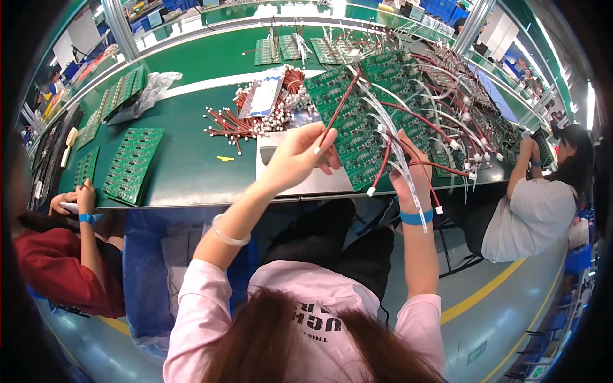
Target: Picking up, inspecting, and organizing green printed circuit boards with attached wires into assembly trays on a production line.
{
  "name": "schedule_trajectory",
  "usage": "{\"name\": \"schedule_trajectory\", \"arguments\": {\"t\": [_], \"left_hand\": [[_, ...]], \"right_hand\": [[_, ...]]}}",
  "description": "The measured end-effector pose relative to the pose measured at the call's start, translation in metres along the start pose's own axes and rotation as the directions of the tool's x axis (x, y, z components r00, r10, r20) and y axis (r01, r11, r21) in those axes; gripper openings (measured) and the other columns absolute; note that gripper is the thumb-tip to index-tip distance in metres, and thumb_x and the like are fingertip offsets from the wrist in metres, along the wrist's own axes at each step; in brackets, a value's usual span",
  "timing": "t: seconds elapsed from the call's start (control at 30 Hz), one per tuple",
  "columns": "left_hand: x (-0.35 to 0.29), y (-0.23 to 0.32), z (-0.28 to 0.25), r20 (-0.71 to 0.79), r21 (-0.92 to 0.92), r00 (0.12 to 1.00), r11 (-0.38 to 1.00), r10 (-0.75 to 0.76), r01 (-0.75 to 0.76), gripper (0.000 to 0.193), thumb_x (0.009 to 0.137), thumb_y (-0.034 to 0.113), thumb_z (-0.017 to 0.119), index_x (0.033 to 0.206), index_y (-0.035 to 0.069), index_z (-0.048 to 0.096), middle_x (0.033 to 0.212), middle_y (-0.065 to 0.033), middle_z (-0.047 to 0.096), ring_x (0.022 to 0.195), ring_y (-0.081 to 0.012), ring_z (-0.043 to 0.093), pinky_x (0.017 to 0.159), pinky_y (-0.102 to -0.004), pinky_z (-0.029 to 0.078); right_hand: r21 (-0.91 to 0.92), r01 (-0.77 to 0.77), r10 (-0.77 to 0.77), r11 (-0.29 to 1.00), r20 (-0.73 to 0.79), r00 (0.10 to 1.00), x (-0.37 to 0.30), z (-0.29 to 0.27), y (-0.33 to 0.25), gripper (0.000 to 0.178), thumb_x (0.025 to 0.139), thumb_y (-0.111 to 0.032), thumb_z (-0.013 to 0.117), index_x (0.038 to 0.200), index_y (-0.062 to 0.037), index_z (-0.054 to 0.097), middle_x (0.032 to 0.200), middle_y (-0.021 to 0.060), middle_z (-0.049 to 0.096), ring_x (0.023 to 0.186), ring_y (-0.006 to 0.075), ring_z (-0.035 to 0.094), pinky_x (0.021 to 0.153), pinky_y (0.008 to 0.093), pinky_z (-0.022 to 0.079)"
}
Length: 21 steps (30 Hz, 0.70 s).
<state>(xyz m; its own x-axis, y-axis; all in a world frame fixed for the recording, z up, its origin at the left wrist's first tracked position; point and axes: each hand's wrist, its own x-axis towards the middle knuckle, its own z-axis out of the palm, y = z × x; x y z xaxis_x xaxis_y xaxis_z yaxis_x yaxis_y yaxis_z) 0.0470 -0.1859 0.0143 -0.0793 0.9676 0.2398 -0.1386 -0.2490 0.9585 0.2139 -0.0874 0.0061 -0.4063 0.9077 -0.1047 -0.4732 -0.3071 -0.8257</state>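
Observation:
A large green circuit board panel [348, 131] is held tilted above the front of the bench, with several cables hanging from its right part. My right hand [412, 175], wearing a blue wristband, grips the panel at its lower edge, partly covered by red-black and white wires [399, 156]. My left hand [301, 156] is closed on a thin red-black cable [341, 107], which slants up across the panel's face. A small white connector shows at the fingers of that hand. Whether the cable's upper end is joined to the panel I cannot tell.
Behind the panel lies a pile of red-black cables [233, 124] with white plugs, under a clear bag [265, 96]. More green boards [134, 163] lie at left, and wired boards [491, 108] heap up at right. Co-workers sit on both sides; a blue-lined bin [150, 268] stands at lower left.

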Motion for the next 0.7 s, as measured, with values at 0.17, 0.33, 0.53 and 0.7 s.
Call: {"name": "schedule_trajectory", "arguments": {"t": [0.17, 0.33, 0.53, 0.7], "left_hand": [[-0.003, -0.011, -0.006, -0.008, 0.65, 0.919, 0.7, 0.395, -0.295, 0.014, 0.073, 0.015, 0.047, 0.075, 0.001, 0.049, 0.067, -0.0088, 0.052, 0.061, -0.019, 0.051, 0.056, -0.0253, 0.041], [-0.001, -0.038, -0.049, 0.299, 0.94, 0.797, -0.018, 0.525, -0.341, 0.025, 0.066, 0.014, 0.051, 0.089, 0.005, 0.05, 0.083, -0.0114, 0.052, 0.075, -0.0235, 0.05, 0.062, -0.0302, 0.041], [-0.006, -0.03, -0.061, 0.201, 0.929, 0.868, 0.193, 0.454, -0.317, 0.021, 0.063, 0.007, 0.05, 0.083, 0.011, 0.054, 0.071, -0.0066, 0.054, 0.058, -0.021, 0.053, 0.047, -0.0277, 0.043], [-0.073, 0.071, -0.068, -0.043, 0.988, 0.855, -0.104, 0.517, 0.112, 0.004, 0.065, 0.004, 0.048, 0.066, 0.001, 0.045, 0.061, -0.0118, 0.046, 0.057, -0.0257, 0.046, 0.05, -0.031, 0.037]], "right_hand": [[0.252, 0.07, -0.081, 0.965, 0.035, 0.996, -0.005, -0.023, 0.007, 0.024, 0.071, -0.007, 0.042, 0.093, 0.0022, 0.047, 0.086, 0.0066, 0.053, 0.072, 0.0092, 0.051, 0.051, 0.0156, 0.039], [0.374, 0.143, -0.16, 0.916, 0.015, 0.987, -0.013, -0.049, -0.004, 0.018, 0.072, -0.008, 0.042, 0.086, 0.0024, 0.048, 0.08, 0.0083, 0.053, 0.067, 0.0138, 0.052, 0.056, 0.0207, 0.044], [0.085, 0.231, -0.214, 0.969, -0.176, 0.961, -0.01, -0.056, 0.0, 0.023, 0.073, -0.021, 0.04, 0.085, -0.0032, 0.049, 0.072, 0.0062, 0.052, 0.058, 0.0132, 0.05, 0.041, 0.0278, 0.044], [0.243, 0.211, -0.185, 0.947, -0.125, 0.975, -0.017, -0.074, -0.006, 0.028, 0.071, -0.017, 0.042, 0.094, -0.0006, 0.046, 0.088, 0.0118, 0.05, 0.074, 0.0203, 0.051, 0.058, 0.0287, 0.045]]}}
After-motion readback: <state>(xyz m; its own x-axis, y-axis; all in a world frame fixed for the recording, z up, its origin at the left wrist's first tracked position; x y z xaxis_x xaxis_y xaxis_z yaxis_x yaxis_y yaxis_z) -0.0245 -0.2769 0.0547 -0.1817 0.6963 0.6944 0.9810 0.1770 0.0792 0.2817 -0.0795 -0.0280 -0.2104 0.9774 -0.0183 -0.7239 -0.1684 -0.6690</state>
